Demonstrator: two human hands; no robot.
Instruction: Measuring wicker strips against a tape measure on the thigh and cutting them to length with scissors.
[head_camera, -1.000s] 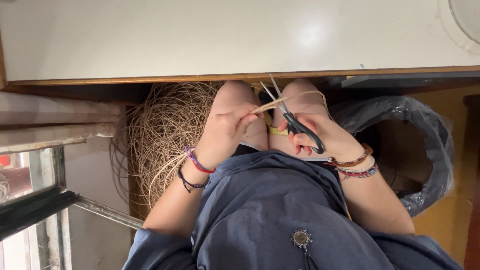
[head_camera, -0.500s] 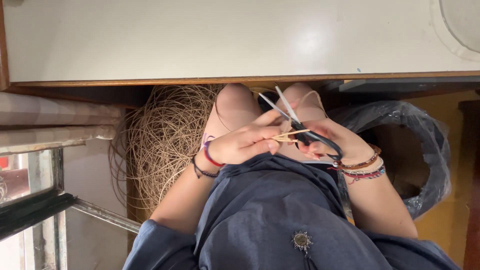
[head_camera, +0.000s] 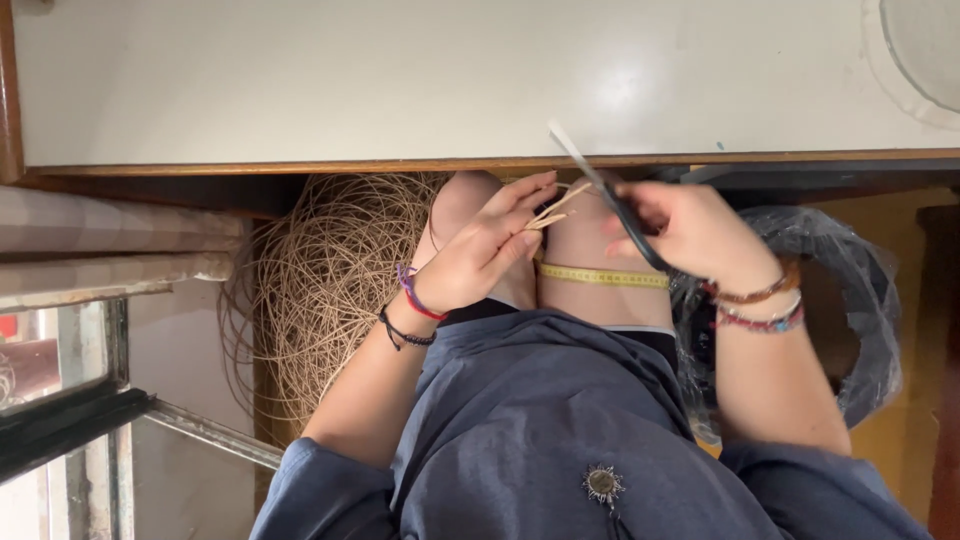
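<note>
Large coil of tan cane (head_camera: 330, 290) sits on the floor beside the left knee. Right hand (head_camera: 690, 235) is closed through the handles of black scissors (head_camera: 610, 195), blades slightly parted, long axis pointing up-left. Left hand (head_camera: 480, 255) pinches short cane strands (head_camera: 555, 210) just left of the blades, over the knees.

The person's lap (head_camera: 560, 300), two bare knees under the wood-edged pale desk (head_camera: 400, 80), carries a yellow measuring tape (head_camera: 600, 276) lying flat across one thigh, with blue-grey cloth (head_camera: 540, 400) covering the rest.
</note>
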